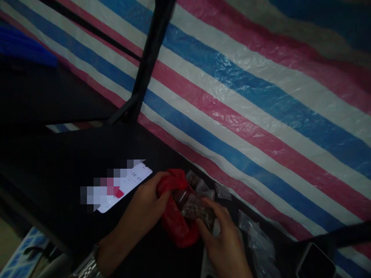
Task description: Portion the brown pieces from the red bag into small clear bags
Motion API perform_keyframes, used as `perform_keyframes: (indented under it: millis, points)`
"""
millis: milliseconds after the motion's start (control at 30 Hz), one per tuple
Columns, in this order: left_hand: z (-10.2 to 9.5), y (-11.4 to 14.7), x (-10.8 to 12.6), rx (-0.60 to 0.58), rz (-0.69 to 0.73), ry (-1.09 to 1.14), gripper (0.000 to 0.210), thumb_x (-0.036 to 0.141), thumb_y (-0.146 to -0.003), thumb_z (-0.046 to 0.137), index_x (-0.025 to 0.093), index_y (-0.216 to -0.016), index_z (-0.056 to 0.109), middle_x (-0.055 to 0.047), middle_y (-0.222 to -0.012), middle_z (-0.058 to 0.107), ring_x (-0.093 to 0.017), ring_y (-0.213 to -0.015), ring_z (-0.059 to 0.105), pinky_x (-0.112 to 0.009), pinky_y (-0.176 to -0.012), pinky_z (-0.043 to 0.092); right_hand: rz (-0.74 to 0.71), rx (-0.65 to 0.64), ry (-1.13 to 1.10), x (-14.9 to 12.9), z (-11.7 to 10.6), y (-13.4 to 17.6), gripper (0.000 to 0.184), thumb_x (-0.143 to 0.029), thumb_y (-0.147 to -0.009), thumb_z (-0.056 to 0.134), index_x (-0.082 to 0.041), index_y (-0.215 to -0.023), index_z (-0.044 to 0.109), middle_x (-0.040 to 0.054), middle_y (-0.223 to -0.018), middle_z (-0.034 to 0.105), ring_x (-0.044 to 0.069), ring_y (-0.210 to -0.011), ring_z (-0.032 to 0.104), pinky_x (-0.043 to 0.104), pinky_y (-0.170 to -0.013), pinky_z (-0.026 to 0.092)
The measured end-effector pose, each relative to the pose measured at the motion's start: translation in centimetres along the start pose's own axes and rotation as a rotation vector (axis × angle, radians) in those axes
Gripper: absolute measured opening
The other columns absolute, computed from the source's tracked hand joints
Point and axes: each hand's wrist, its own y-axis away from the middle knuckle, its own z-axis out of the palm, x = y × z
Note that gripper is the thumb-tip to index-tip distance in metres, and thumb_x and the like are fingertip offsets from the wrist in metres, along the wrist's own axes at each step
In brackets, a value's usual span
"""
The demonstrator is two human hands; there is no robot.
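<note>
A red plastic bag [179, 227] with its mouth spread lies over the dark table, and my left hand [152, 197] grips its rim. My right hand [222, 235] pinches a small clear plastic packet [197, 208] with dark contents at the bag's opening. Inside the red bag another dark, shiny item [181, 196] shows; its kind is unclear in the dim light. Just behind the bag lie several small clear packets [203, 187], some with dark contents.
A lit phone [127, 189] lies left of my hands. More clear plastic bags [257, 239] and a dark-screened device [315, 262] are at the right. A striped plastic sheet [246, 96] hangs behind the table, beside a black metal post [150, 58]. Something blue [26, 46] sits at the far left.
</note>
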Motion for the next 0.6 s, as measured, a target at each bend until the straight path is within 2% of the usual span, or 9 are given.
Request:
perform_keyframes:
  millis: [67, 100, 200, 367, 500, 600]
  points:
    - [0.2, 0.1, 0.3, -0.015, -0.034, 0.07, 0.035, 0.026, -0.093, 0.052, 0.026, -0.124, 0.067, -0.001, -0.114, 0.078, -0.02, -0.095, 0.075, -0.031, -0.084, 0.057, 0.013, -0.119, -0.01, -0.2, 0.3, -1.2, 0.042, -0.021, -0.084, 0.064, -0.028, -0.124, 0.075, 0.0052, -0.123, 0.077, 0.025, -0.114, 0.074, 0.039, -0.1, 0.059]
    - [0.3, 0.1, 0.3, -0.024, -0.056, 0.095, 0.036, 0.026, -0.093, 0.053, 0.026, -0.126, 0.066, -0.001, -0.116, 0.078, -0.02, -0.096, 0.075, -0.031, -0.084, 0.057, 0.008, -0.129, -0.001, -0.1, 0.5, -1.5, 0.045, -0.019, -0.083, 0.063, -0.029, -0.125, 0.075, 0.0046, -0.124, 0.077, 0.025, -0.115, 0.073, 0.04, -0.102, 0.059]
    - [0.2, 0.2, 0.1, -0.034, -0.113, 0.125, 0.038, 0.026, -0.091, 0.055, 0.026, -0.128, 0.066, -0.002, -0.118, 0.078, -0.021, -0.099, 0.075, -0.031, -0.086, 0.058, -0.059, -0.075, 0.048, 1.1, 1.2, -1.1, 0.046, -0.015, -0.084, 0.059, -0.031, -0.125, 0.075, 0.0035, -0.122, 0.078, 0.025, -0.115, 0.073, 0.041, -0.101, 0.059]
    - [0.3, 0.0, 0.0, -0.024, -0.126, 0.106, 0.041, 0.028, -0.089, 0.056, 0.026, -0.128, 0.065, -0.003, -0.123, 0.077, -0.023, -0.11, 0.074, -0.033, -0.091, 0.06, -0.157, 0.02, 0.095, 2.6, 2.1, 0.1, 0.046, -0.013, -0.089, 0.057, -0.032, -0.127, 0.073, 0.0027, -0.119, 0.079, 0.023, -0.11, 0.074, 0.036, -0.095, 0.061]
    - [0.7, 0.1, -0.1, -0.014, -0.087, 0.07, 0.044, 0.027, -0.086, 0.055, 0.026, -0.129, 0.064, -0.004, -0.125, 0.077, -0.026, -0.114, 0.074, -0.036, -0.092, 0.061, -0.13, 0.096, 0.115, 2.9, 2.5, 0.5, 0.05, -0.016, -0.09, 0.059, -0.031, -0.136, 0.07, 0.0048, -0.127, 0.078, 0.026, -0.116, 0.074, 0.04, -0.099, 0.061]
    - [0.7, 0.1, -0.3, -0.008, -0.056, 0.049, 0.043, 0.028, -0.086, 0.056, 0.026, -0.128, 0.066, -0.005, -0.124, 0.077, -0.026, -0.11, 0.075, -0.038, -0.092, 0.062, -0.091, 0.082, 0.09, 3.2, 2.5, 0.7, 0.053, -0.019, -0.09, 0.063, -0.032, -0.142, 0.067, 0.0047, -0.136, 0.074, 0.027, -0.122, 0.072, 0.04, -0.102, 0.06]
